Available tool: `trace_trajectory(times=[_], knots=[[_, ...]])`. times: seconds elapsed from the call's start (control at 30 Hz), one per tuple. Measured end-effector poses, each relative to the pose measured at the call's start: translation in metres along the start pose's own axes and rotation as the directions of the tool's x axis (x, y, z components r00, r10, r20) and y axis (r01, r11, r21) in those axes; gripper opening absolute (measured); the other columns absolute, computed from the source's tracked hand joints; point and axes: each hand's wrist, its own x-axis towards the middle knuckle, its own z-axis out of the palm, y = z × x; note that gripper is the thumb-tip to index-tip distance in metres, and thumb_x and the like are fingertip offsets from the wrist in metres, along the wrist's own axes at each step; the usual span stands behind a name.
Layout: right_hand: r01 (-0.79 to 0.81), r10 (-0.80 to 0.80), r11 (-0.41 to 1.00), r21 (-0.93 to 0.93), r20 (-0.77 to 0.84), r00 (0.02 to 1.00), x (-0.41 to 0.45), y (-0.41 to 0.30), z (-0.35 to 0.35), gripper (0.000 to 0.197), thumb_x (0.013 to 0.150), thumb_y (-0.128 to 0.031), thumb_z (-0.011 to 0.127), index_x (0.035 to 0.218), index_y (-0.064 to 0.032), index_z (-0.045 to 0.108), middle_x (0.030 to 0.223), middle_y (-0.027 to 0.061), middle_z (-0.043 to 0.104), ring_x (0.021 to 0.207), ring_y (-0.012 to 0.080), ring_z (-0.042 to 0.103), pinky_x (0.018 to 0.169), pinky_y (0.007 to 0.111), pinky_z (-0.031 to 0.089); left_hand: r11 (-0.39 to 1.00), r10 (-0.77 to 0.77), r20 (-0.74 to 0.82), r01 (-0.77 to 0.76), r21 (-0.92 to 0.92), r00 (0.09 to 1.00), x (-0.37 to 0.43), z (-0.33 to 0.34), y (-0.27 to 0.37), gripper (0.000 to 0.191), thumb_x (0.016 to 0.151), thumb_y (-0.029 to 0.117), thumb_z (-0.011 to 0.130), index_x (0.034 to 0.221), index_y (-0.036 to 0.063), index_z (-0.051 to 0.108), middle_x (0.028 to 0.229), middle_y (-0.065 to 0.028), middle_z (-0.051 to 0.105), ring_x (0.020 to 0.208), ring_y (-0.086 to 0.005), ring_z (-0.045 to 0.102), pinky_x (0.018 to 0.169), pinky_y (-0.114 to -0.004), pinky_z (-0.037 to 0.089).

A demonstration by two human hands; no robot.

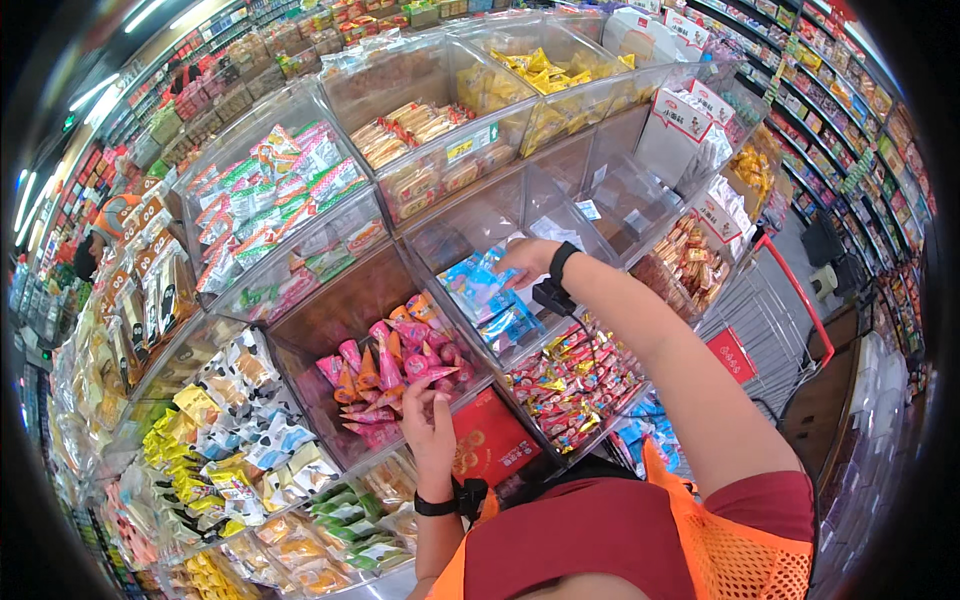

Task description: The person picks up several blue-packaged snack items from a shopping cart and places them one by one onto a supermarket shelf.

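My right hand (527, 259) reaches into a clear plastic bin, its fingers at the blue snack packets (480, 289) there; whether they grip a packet cannot be told. Pale papers or wrappers lie on the right side of this bin. My left hand (429, 431) is raised by the front edge of the neighbouring bin, fingers bent and apart, with nothing seen in it. Pink and orange cone-shaped sweets (390, 360) fill part of that bin. Directly right of the left hand is a red printed panel (491, 439). Both wrists carry black straps with small devices.
Small red and gold wrapped sweets (577, 382) fill a lower bin. Cow-patterned packets (262, 405) lie left, striped packets (277, 187) behind. A shopping cart (772, 315) with a red handle stands right. Clear bin walls rise around both hands. A person in orange (116, 214) is far left.
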Motion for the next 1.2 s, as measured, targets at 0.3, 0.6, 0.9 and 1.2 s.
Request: trace_trajectory(times=[0.3,0.6,0.9,1.2], knots=[[0.003,-0.144,0.497,-0.868,-0.079,0.986,0.041,0.035,0.011,0.069,0.071,-0.059,0.065,0.094,0.0059,0.067,0.088,0.0205,0.067,0.064,0.0277,0.065,0.064,0.037,0.051,0.999,0.01,0.068,-0.013,0.041,0.998,0.002,-0.005,-0.004,0.024,0.091,0.002,0.052,0.115,0.0002,0.05,0.085,-0.0042,0.06,0.079,-0.0096,0.056,0.072,-0.023,0.045],[-0.108,0.093,0.897,-0.43,-0.056,0.994,0.046,0.043,0.007,0.053,0.082,-0.031,0.069,0.1,0.0166,0.055,0.079,0.0195,0.064,0.064,0.0259,0.067,0.052,0.035,0.055,0.998,0.008,0.017,-0.009,0.059,1.0,0.005,0.003,-0.002,0.021,0.089,0.002,0.053,0.11,0.0009,0.054,0.083,-0.004,0.061,0.075,-0.0093,0.056,0.067,-0.023,0.045],[0.532,-0.886,0.427,-0.731,-0.22,0.408,-0.104,0.017,-0.032,0.049,0.083,-0.023,0.066,0.124,-0.0015,0.051,0.115,0.0175,0.058,0.103,0.0294,0.059,0.088,0.039,0.047,0.994,0.023,0.018,-0.025,0.105,1.0,0.007,-0.003,-0.017,0.018,0.087,0.0,0.053,0.104,0.0016,0.056,0.083,-0.0023,0.06,0.077,-0.011,0.056,0.07,-0.025,0.045],[-0.16,-0.739,0.668,-0.727,-0.674,-0.023,-0.309,0.248,-0.116,0.037,0.076,-0.013,0.066,0.111,-0.0038,0.056,0.11,0.0189,0.056,0.108,0.0372,0.049,0.095,0.046,0.038,0.971,-0.192,0.038,0.195,-0.136,0.981,-0.041,0.024,0.001,0.016,0.092,0.005,0.049,0.107,0.0023,0.053,0.08,-0.0022,0.057,0.072,-0.0083,0.05,0.067,-0.022,0.042]])
